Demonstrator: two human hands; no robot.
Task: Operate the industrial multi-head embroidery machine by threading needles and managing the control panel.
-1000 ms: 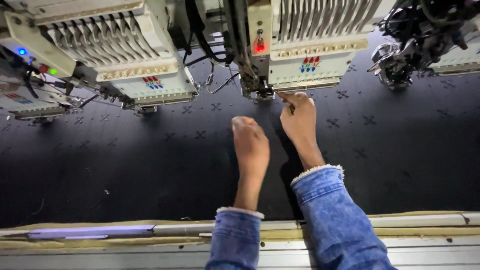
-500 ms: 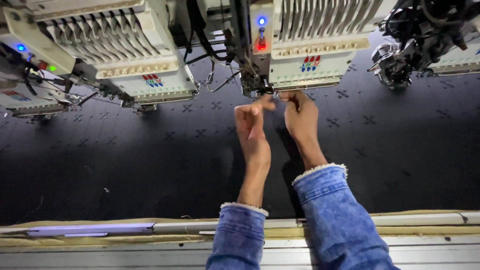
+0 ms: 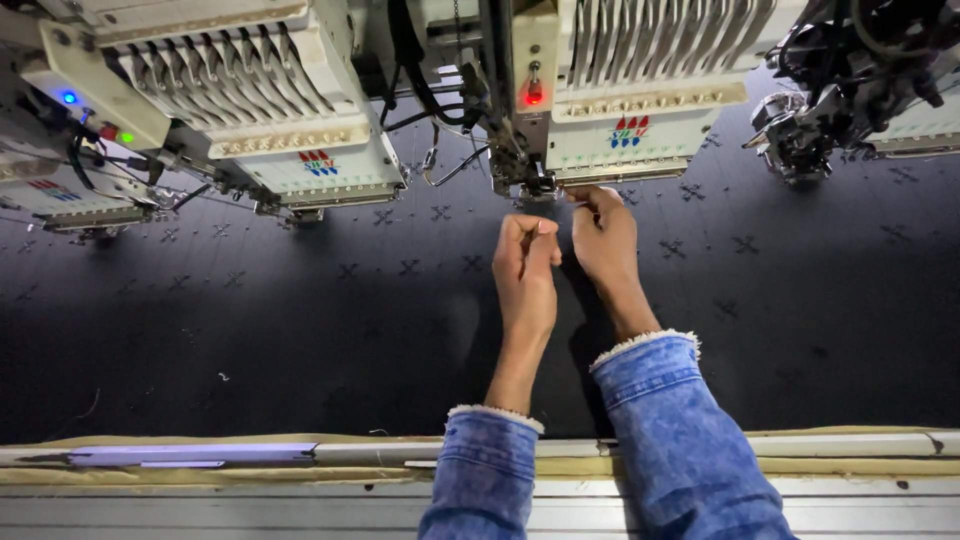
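your left hand (image 3: 527, 262) is raised over the black cloth (image 3: 300, 330), fingers curled together with thumb and fingertips pinched; whether it grips a thread is too fine to tell. your right hand (image 3: 603, 235) sits just beside it to the right and a little farther, fingertips pinched together right under the needle (image 3: 528, 188) of the middle head (image 3: 640, 100), and what they pinch is hidden. the cloth lies flat under all the heads, dotted with small stitched crosses, with another head (image 3: 270, 110) far left, a third (image 3: 840, 90) far right, and a pale rail (image 3: 250, 455) at the near edge.
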